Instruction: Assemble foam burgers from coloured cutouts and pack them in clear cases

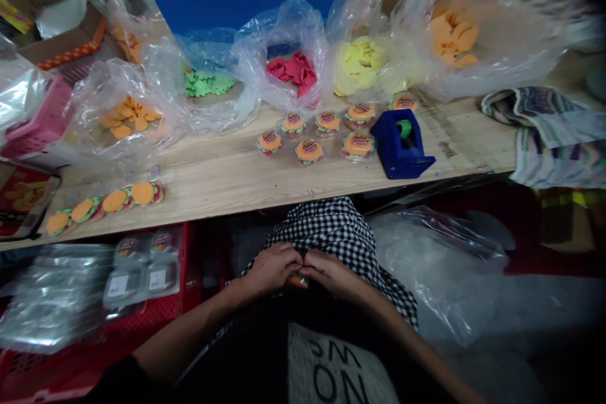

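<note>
Close to my body, over the checked cloth on my lap, my left hand (273, 266) and my right hand (330, 270) meet with fingers closed around a small toy burger (297, 281). Only a sliver of its orange bun shows; the rest is hidden by my fingers. Several toy burgers in clear shells with printed labels, one a packed toy burger (309, 151), sit on the wooden table (227, 177) ahead. At the table's left end stands a row of toy burgers without labels, including an orange-topped burger (142, 193).
A blue tape dispenser (402, 145) stands near the table's front edge. Along the back are open plastic bags of green pieces (208, 83), red pieces (293, 72), yellow pieces (360, 64) and orange pieces (453, 35). A red crate (189, 265) with clear shells (120, 284) is lower left.
</note>
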A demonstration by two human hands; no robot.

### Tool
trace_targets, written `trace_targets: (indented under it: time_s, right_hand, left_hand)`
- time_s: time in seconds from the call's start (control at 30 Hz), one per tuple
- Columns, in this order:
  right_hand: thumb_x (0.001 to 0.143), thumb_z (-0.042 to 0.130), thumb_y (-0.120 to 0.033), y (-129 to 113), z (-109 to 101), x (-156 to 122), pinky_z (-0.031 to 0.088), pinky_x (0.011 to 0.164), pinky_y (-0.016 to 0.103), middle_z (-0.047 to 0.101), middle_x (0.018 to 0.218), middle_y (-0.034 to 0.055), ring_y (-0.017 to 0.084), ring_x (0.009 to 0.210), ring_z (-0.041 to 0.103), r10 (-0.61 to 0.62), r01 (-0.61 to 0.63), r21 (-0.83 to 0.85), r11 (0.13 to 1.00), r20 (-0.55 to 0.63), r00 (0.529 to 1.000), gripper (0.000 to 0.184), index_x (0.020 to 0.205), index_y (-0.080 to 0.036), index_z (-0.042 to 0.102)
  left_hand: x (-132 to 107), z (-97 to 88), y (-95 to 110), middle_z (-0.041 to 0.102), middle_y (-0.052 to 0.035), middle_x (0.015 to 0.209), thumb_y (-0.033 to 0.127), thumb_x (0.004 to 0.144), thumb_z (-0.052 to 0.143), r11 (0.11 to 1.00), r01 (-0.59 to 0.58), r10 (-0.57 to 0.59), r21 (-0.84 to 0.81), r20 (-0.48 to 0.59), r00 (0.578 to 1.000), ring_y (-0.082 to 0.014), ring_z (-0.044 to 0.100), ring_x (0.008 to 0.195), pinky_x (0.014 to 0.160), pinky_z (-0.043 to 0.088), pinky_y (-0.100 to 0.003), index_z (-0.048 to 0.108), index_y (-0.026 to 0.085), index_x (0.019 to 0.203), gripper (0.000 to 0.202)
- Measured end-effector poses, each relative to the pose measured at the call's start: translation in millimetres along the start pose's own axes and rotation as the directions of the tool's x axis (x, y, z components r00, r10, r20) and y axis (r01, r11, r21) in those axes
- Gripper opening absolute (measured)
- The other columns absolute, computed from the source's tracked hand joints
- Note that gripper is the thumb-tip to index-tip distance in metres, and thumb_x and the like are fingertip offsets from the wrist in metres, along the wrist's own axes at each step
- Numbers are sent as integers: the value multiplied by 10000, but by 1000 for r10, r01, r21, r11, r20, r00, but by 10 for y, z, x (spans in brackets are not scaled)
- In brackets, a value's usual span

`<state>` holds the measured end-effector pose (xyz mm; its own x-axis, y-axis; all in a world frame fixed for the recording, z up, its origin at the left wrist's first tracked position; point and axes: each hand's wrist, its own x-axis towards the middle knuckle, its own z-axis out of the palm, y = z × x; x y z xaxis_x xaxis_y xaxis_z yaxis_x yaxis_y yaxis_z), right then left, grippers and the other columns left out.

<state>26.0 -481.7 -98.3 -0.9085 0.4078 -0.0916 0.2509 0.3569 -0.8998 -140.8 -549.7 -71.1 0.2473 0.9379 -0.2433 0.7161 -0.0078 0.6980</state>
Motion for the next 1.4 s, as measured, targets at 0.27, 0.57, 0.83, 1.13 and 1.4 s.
trace_targets:
  time_s: [0.27, 0.57, 0.83, 1.13, 1.4]
  right_hand:
    - [866, 354, -413, -57, -78, 34, 324, 577, 225, 437, 653, -29, 106, 626, 409, 41, -40, 59, 997, -27, 999, 314, 659, -194, 442]
    - [874, 331, -405, -69, -244, 61, 321, 569, 237, 444, 649, -22, 112, 612, 406, 82, -81, 15, 997, -115, 990, 323, 650, -195, 433]
    - [828, 396, -406, 54, -1280, -208, 372, 629, 255, 495, 721, 2, 140, 672, 463, 181, -217, 78, 973, -840, 511, 228, 819, -194, 478]
    - [586, 617, -423, 428, -2276, -1, 358, 598, 288, 536, 590, 21, 164, 603, 479, 367, -386, 232, 893, -871, 326, 256, 595, -172, 568]
    - [514, 628, -438, 540, -2213, 161, 331, 447, 246, 443, 441, -42, 103, 442, 399, 403, -189, 362, 913, -876, 264, 295, 523, -177, 492]
  left_hand:
    - [-14, -215, -1, 532, -30, 864, 300, 821, 451, 987, -16, 16, -157, -1, 1000, -130, 474, 863, 778, 374, -243, 581, 176, 861, 184]
    - [144, -495, 62, 573, -26, 899, 305, 580, 696, 985, 7, 25, -170, 184, 983, -154, 527, 786, 693, 416, -272, 513, 174, 1001, 477]
    - [256, -650, 187, 588, -75, 1039, 218, 572, 709, 634, 145, -158, -760, 55, 986, -185, 551, 922, 842, 420, -345, 439, 151, 1159, 649]
    - [470, -853, 294, 657, -72, 885, 137, 586, 704, 229, 38, -401, -973, -59, 914, -170, 617, 771, 742, 487, -295, 563, 117, 995, 433]
    - [548, -892, 284, 672, -66, 832, 93, 553, 718, 115, -59, -493, -992, -109, 863, -169, 631, 731, 719, 514, -293, 598, 108, 930, 395]
